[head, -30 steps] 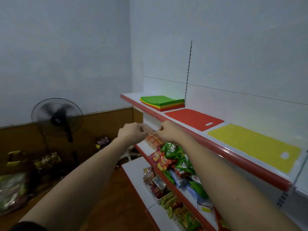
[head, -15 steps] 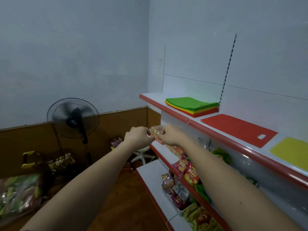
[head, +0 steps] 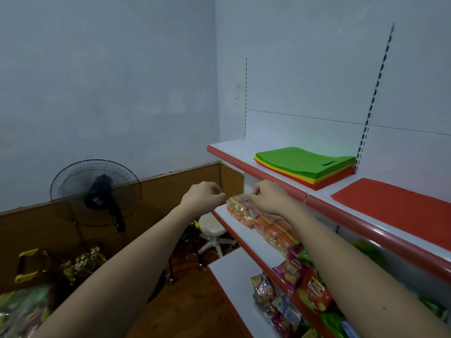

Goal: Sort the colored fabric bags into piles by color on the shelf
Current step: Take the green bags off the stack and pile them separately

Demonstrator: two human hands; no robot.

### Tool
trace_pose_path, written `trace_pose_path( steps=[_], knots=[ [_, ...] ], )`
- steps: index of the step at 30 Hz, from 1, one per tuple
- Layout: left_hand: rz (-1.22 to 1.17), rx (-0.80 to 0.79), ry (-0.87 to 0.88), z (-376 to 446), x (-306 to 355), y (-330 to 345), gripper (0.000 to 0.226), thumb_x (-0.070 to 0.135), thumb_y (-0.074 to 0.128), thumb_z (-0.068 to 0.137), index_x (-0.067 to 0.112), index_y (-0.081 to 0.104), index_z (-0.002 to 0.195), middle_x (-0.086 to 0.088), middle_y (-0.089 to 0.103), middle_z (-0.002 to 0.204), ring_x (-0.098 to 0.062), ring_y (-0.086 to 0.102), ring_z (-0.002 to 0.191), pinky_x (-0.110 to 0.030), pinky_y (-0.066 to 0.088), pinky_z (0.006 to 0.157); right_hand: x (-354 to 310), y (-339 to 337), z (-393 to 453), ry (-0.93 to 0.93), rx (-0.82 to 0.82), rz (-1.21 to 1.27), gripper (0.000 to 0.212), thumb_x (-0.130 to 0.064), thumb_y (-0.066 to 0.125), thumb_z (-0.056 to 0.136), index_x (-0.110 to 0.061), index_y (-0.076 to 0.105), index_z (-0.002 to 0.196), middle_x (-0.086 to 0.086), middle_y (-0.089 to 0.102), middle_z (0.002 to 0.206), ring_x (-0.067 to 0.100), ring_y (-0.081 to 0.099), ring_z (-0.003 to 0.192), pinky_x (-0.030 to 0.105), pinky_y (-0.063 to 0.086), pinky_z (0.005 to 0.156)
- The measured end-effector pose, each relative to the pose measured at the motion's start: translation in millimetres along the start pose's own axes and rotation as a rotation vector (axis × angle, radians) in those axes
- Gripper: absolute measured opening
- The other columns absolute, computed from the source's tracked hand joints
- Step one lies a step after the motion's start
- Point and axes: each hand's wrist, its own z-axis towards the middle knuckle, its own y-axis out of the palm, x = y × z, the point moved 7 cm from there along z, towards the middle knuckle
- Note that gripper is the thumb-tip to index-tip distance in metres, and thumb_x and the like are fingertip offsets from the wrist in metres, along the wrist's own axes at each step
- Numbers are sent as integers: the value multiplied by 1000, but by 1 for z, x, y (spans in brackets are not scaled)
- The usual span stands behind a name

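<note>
Below shelf (head: 288,182), left hand (head: 203,197) curled, right hand (head: 267,198) seemingly pinching snack packet (head: 240,207)

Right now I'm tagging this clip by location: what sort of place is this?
Probably a small shop or its stockroom. Retail-style shelving with red edges holds rows of snack packets, and a stack of fabric bags lies on the top shelf. A standing fan is beside it.
</note>
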Motion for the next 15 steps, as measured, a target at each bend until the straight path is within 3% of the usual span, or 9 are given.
trace_pose_path(
  steps=[8, 12, 15],
  knots=[
    [-129, 0, 15, 80, -38, 6, 34, 40, 55, 95, 20, 63, 121, 3, 65, 111, -10, 61, 94, -24, 53, 75, 1, 10, 71, 8, 81, 16, 31, -26, 51, 94, -21, 48, 63, -2, 54, 59, 16, 49, 54, 37, 47, 60],
    [-258, -1, 60, 124, -50, 9, 30, 38, 54, 96, 21, 65, 119, 7, 62, 102, -4, 59, 85, -17, 47, 61, 4, 17, 110, 39, 117, 9, 29, -27, 52, 95, -20, 52, 66, -1, 56, 66, 20, 52, 62, 40, 49, 67],
    [-350, -10, 129, 160, -56, 11, 27, 36, 54, 96, 22, 67, 116, 6, 64, 108, -6, 58, 91, -16, 45, 66, 12, 24, 131, 99, 166, 54, 26, -29, 52, 95, -15, 60, 75, 4, 64, 71, 26, 61, 70, 42, 51, 68]
  ],
)
